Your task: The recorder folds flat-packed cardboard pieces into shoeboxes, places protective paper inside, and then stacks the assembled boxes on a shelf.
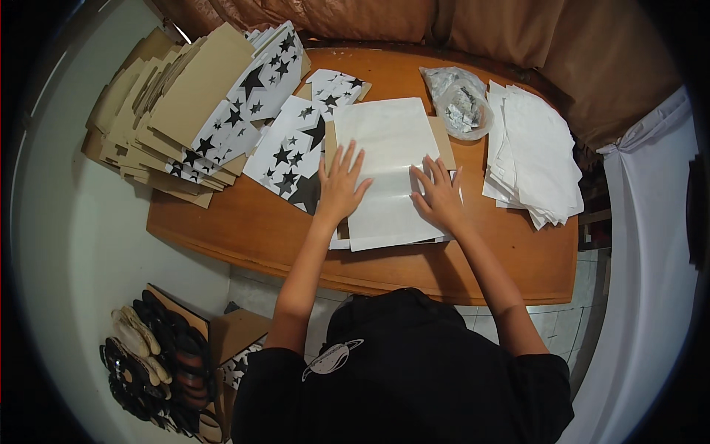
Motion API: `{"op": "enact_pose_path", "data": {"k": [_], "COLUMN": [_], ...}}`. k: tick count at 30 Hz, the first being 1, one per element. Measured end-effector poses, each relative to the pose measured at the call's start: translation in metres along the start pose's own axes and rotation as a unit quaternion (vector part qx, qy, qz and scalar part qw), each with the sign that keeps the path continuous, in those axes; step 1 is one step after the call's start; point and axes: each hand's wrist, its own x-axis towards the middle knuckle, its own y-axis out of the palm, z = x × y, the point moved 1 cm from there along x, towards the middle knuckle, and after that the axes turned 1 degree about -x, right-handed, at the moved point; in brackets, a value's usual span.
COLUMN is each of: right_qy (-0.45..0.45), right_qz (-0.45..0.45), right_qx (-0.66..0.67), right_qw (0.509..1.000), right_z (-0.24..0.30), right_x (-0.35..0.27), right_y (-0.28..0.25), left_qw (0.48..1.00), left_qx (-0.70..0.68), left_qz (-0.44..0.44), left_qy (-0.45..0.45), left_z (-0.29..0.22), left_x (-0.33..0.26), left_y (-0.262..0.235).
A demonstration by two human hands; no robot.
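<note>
A large white sheet of paper (388, 214) lies over a piece of brown cardboard (442, 140), whose edges show at its sides. My left hand (340, 185) rests flat on the sheet's left part, fingers spread. On its right side my right hand (441, 196) presses flat too, fingers apart. Neither hand holds anything. Between them the sheet looks glossy and slightly creased. Left of the sheet, touching or close to it, lies a white board with black stars (285, 152), and a smaller star-printed piece (336, 87) sits behind it.
Stacked flattened cardboard pieces (196, 89), some star-printed, fill the table's left end. A clear plastic bag (458, 103) with silvery contents stands at the back right, beside a pile of white sheets (531, 152). Several shoes (159, 355) are on the lower left. Brown curtains (503, 37) hang behind the table.
</note>
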Motion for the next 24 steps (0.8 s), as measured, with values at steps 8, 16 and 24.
{"op": "enact_pose_path", "data": {"k": [8, 16, 24], "right_qy": [-0.092, -0.208, -0.341], "right_qz": [0.048, 0.038, 0.232], "right_qx": [-0.072, -0.008, -0.051], "right_qw": [0.992, 0.977, 0.909], "right_z": [-0.010, -0.010, -0.013], "right_x": [0.031, 0.009, -0.001], "right_y": [0.000, -0.016, 0.020], "left_qw": [0.984, 0.944, 0.828], "left_qx": [0.073, 0.149, 0.150], "left_qz": [0.132, 0.106, 0.442], "left_qy": [0.098, 0.273, 0.311], "left_z": [0.000, -0.010, 0.002], "left_x": [0.007, -0.021, -0.039], "left_y": [0.021, 0.012, 0.048]}}
